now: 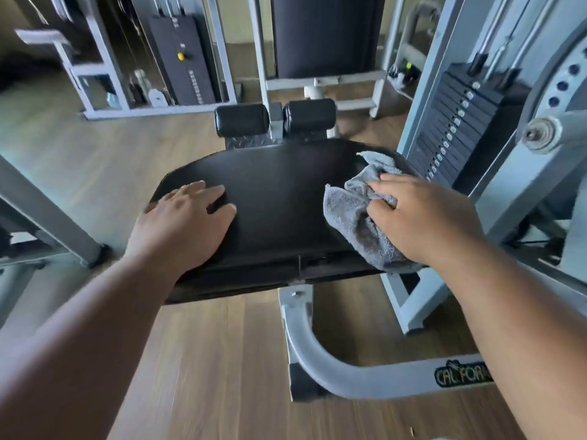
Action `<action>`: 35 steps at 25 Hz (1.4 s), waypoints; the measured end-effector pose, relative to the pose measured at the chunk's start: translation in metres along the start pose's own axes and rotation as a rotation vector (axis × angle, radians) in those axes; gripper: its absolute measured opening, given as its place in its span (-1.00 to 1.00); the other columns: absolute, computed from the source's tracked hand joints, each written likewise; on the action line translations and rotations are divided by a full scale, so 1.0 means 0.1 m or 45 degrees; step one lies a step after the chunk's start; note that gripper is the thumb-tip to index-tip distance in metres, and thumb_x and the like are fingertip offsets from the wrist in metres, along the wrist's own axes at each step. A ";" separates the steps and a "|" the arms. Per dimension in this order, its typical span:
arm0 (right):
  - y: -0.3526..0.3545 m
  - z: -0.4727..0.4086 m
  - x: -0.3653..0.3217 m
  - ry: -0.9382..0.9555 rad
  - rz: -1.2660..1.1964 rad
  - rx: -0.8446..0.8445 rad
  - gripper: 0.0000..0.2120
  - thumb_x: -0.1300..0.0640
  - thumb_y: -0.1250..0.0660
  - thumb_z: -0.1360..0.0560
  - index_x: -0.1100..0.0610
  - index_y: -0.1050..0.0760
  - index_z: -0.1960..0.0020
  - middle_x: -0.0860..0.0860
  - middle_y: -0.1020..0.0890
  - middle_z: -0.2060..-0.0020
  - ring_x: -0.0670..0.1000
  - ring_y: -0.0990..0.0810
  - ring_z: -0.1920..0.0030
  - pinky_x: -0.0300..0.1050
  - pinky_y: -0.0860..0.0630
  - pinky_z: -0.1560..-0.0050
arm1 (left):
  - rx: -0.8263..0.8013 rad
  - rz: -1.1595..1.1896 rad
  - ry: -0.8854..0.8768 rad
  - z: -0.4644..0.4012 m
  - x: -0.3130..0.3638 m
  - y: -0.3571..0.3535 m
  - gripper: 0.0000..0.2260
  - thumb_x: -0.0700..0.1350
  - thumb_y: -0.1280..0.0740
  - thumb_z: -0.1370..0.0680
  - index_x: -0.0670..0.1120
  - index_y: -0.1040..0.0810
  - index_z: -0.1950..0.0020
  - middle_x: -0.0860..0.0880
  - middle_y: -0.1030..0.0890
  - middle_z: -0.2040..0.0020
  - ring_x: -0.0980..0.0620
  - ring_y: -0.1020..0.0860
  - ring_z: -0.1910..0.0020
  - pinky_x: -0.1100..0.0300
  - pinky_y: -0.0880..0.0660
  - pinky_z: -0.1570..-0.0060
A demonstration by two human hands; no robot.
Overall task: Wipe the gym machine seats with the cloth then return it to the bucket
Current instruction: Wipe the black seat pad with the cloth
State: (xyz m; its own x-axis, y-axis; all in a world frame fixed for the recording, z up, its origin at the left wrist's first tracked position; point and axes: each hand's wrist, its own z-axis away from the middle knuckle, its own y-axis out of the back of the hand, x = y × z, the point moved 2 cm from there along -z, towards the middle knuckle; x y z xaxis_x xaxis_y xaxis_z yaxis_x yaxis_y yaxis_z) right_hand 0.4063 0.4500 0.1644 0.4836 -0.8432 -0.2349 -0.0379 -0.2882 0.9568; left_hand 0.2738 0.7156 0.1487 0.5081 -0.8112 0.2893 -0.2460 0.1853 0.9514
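head view: weight stack (457, 122) just beside seat (279, 192).

Seat (279, 198): wide black padded cushion, smooth and slightly glossy, lying roughly flat on a grey metal frame.
Cloth (352, 214): grey terry towel, crumpled and bunched, lying on the seat's right end, one fold draping over the seat's near edge.

Setting: gym floor. Evidence: black padded seat (279, 198) of a grey-framed machine; pinned weight stack (457, 122) just right of seat; two roller pads (274, 118) just beyond it; second weight stack (182, 63) beyond-left; wood-look flooring (219, 360) beneath.
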 end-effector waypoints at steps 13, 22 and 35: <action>-0.58 0.59 -0.73 0.741 -0.068 0.632 -0.67 -0.19 -0.21 -0.52 -0.01 -0.62 -0.04 -0.07 -0.66 0.06 0.05 -0.63 0.05 0.08 -0.45 0.01 | 0.140 0.205 -0.002 0.03 -0.04 -0.05 -0.65 0.34 -0.10 -0.33 0.45 -0.53 -0.03 0.13 -0.61 -0.25 -0.09 -0.55 -0.18 -0.06 -0.49 -0.21; -0.44 0.47 0.14 0.313 -0.060 0.943 -0.75 -0.01 -0.25 -0.47 0.10 -0.65 0.10 0.02 -0.71 0.11 0.13 -0.66 0.07 0.07 -0.43 -0.03 | 0.188 0.086 0.047 -0.01 0.03 -0.03 -0.77 0.19 -0.17 -0.55 0.24 -0.62 -0.02 0.08 -0.61 -0.22 -0.11 -0.53 -0.16 0.03 -0.46 -0.13; -0.46 0.54 0.07 0.489 -0.064 0.863 -0.67 -0.08 -0.18 -0.54 0.10 -0.62 -0.04 0.03 -0.70 0.01 0.13 -0.65 0.01 0.04 -0.40 -0.04 | 0.104 0.131 0.121 0.06 0.00 0.03 -0.66 0.15 -0.11 -0.49 0.12 -0.64 -0.03 0.00 -0.62 -0.14 -0.15 -0.53 -0.11 -0.02 -0.48 -0.18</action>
State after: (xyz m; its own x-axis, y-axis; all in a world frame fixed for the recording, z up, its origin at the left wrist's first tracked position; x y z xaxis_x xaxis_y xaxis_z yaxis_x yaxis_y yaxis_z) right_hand 0.3645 0.4330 0.1095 0.7632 -0.6410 -0.0809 -0.4740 -0.6405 0.6042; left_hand 0.2683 0.7124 0.1508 0.5513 -0.7336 0.3973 -0.3650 0.2161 0.9056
